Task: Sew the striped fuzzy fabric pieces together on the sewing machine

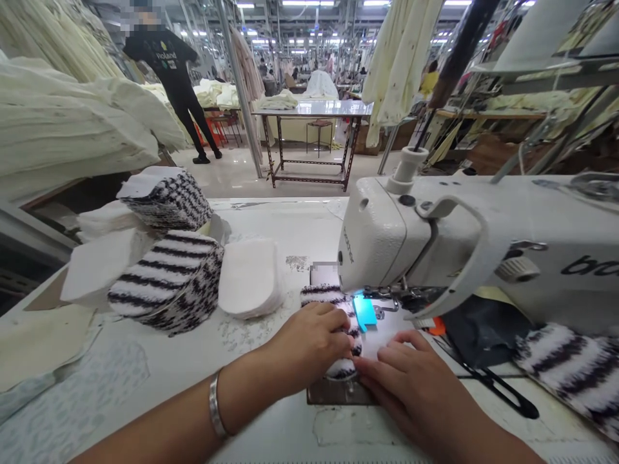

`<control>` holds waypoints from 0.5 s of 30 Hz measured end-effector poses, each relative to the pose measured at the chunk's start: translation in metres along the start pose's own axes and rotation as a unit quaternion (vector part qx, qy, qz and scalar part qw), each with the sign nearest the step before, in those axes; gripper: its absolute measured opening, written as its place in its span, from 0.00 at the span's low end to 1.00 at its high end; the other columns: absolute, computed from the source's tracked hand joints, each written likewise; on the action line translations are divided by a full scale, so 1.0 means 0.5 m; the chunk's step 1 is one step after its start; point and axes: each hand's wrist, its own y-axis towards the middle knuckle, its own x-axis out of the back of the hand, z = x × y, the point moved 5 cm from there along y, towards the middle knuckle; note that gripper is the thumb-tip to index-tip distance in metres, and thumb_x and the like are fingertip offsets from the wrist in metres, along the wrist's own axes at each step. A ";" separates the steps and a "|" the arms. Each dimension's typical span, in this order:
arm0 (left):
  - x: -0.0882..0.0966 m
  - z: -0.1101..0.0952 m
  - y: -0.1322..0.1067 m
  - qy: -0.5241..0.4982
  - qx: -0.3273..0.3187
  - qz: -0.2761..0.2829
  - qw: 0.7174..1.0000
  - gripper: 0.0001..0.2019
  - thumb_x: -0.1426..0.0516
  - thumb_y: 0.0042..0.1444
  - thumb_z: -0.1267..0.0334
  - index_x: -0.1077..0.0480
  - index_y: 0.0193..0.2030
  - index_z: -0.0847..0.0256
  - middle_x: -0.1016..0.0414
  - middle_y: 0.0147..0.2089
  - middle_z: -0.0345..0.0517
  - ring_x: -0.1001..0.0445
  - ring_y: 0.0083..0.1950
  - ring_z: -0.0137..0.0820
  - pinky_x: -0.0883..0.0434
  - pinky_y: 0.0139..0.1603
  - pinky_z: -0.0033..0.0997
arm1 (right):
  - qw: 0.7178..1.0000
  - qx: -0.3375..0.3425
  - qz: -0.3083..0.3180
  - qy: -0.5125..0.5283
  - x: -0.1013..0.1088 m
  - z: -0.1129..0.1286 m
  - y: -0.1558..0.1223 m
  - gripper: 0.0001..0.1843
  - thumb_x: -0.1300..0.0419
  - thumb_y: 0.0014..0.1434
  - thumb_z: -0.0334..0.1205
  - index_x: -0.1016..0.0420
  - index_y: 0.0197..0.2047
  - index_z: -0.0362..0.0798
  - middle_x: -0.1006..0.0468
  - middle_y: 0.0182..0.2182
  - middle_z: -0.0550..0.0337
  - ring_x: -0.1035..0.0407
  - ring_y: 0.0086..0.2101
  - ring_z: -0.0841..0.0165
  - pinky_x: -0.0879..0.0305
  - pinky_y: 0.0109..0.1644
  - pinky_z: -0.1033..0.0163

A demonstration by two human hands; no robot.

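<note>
A small black-and-white striped fabric piece (333, 299) lies on the plate under the needle of a white sewing machine (435, 238). My left hand (312, 341) rests on top of it, fingers curled and pressing it down. My right hand (411, 380) lies flat at its near right edge, fingers stretched toward the presser foot (382, 309). A blue guide (365, 314) glows beside the foot. A silver bangle (216, 406) sits on my left wrist.
Stacks of striped pieces (169, 280) and white pieces (251, 277) stand on the table at left. Black scissors (503, 390) and more striped fabric (570, 367) lie at right. A person in black (176, 77) stands far back left, near a metal table (312, 109).
</note>
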 end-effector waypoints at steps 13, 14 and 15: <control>0.022 0.009 0.010 -0.049 -0.021 0.062 0.997 0.07 0.46 0.60 0.62 0.27 0.39 0.59 0.29 0.46 0.43 0.32 0.44 0.31 0.35 0.49 0.32 | 0.998 0.036 0.002 -0.048 -0.011 0.005 0.006 0.12 0.53 0.59 0.28 0.31 0.32 0.48 0.35 0.20 0.66 0.44 0.24 0.70 0.52 0.41 0.60; 0.023 0.012 0.010 -0.054 -0.028 0.067 0.996 0.07 0.46 0.60 0.62 0.27 0.39 0.59 0.29 0.46 0.43 0.32 0.44 0.31 0.35 0.49 0.32 | 0.998 0.034 0.002 -0.047 -0.012 0.003 0.007 0.12 0.52 0.59 0.28 0.31 0.32 0.49 0.35 0.20 0.66 0.44 0.24 0.70 0.52 0.41 0.60; 0.024 0.014 0.011 -0.055 -0.031 0.066 0.996 0.07 0.46 0.60 0.62 0.27 0.38 0.58 0.29 0.46 0.43 0.32 0.44 0.31 0.35 0.49 0.32 | 0.998 0.033 0.001 -0.046 -0.013 0.002 0.008 0.12 0.52 0.59 0.28 0.31 0.32 0.49 0.35 0.20 0.66 0.44 0.24 0.70 0.52 0.40 0.60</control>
